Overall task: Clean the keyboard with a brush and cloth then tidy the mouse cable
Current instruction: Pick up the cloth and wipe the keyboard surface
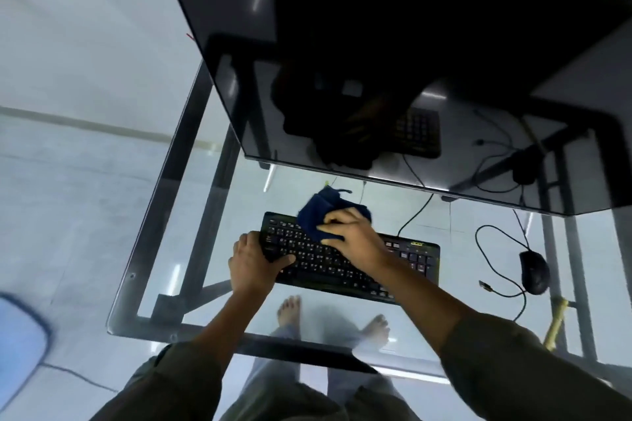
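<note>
A black keyboard (415,258) lies on the glass table (150,249). My left hand (251,260) grips its left end, thumb curled over the keys. My right hand (354,236) holds a dark blue cloth (316,210) bunched against the keyboard's upper middle keys. A black mouse (534,271) sits to the right of the keyboard, and its cable (485,260) loops loosely on the glass, ending in a plug near the mouse. No brush is visible.
A large dark monitor (376,44) hangs over the back of the table, close above the keyboard. The keyboard's own cable (415,214) runs back under it. My bare feet show through the glass. A yellow object (555,321) lies at the right, beneath the glass.
</note>
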Tool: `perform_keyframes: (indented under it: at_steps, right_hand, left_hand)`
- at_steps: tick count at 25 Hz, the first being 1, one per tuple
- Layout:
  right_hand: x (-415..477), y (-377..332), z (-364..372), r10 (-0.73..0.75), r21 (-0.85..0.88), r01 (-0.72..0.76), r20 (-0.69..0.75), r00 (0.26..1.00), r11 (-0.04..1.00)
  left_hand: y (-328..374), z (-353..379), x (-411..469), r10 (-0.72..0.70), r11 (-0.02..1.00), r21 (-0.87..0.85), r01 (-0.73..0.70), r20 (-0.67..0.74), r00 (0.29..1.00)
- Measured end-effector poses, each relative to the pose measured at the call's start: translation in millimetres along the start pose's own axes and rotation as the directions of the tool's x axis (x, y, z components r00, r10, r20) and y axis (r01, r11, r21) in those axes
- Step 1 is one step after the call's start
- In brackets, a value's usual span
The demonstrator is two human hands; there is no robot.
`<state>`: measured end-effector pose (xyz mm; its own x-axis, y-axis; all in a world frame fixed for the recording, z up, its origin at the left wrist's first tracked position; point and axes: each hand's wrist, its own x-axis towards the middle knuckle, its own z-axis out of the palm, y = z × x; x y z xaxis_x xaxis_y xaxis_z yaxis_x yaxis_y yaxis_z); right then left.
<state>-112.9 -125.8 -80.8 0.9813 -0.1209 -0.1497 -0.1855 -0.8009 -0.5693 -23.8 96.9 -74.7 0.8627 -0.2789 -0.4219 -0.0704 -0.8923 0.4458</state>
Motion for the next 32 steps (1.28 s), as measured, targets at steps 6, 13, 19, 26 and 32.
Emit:
perform_keyframes:
  at_steps: [6, 13, 19, 26, 32]
  right_hand:
    - [73, -76, 34, -0.066, -0.016, 0.066, 0.045, 0.997, 0.998]
    - [-33, 37, -41, 0.085, -0.165, -0.076, 0.045, 0.995, 0.983]
    - [-25, 21, -27, 0.077, -0.113, -0.082, -0.044, 0.996, 0.99]
    - [82, -85, 43, -0.028, -0.062, 0.027, -0.026, 0.999, 0.998]
    - [-18, 2, -5, 0.078, -0.165, -0.092, -0.088, 0.993, 0.982]
  left_hand:
    - [-9, 3, -1, -0.002, 1.0, -0.019, 0.001, -0.036, 0.999]
    - [-15, 6, 0, 0.001, 0.998, -0.061, -0.003, -0.038, 0.999]
    - [-14, 7, 0, 0.017, 0.997, -0.074, -0.02, -0.04, 0.999]
    - [-11, 1, -1, 0.012, 0.999, -0.029, -0.013, -0.036, 0.999]
    - [-12, -2, 2, 0.022, 1.0, -0.002, -0.022, 0.021, 1.0]
